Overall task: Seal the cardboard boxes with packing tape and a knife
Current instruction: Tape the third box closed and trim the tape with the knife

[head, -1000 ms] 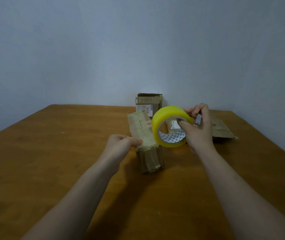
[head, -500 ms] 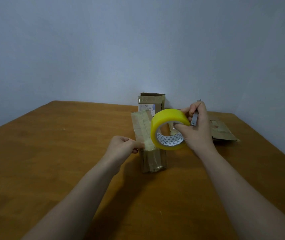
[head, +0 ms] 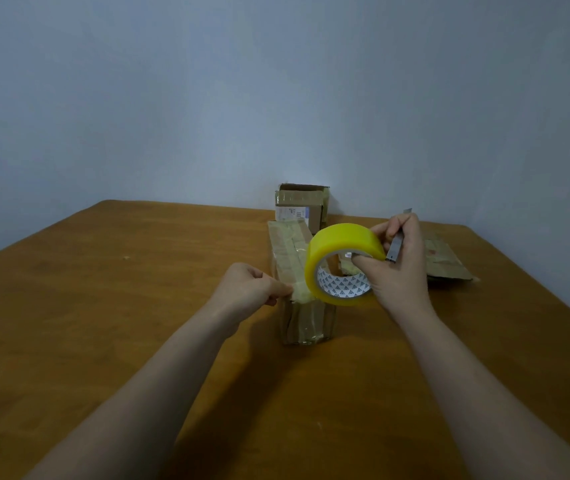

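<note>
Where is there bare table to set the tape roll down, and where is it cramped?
Free: wood from the long box left to the table edge, and the near strip between the forearms. Crowded: small box behind it, flattened cardboard to its right.

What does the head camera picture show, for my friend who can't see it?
A person's right hand holds a yellow tape roll and a small knife over a long cardboard box on a wooden table, while the left hand pinches the box's near end. Behind stands another box.
</note>
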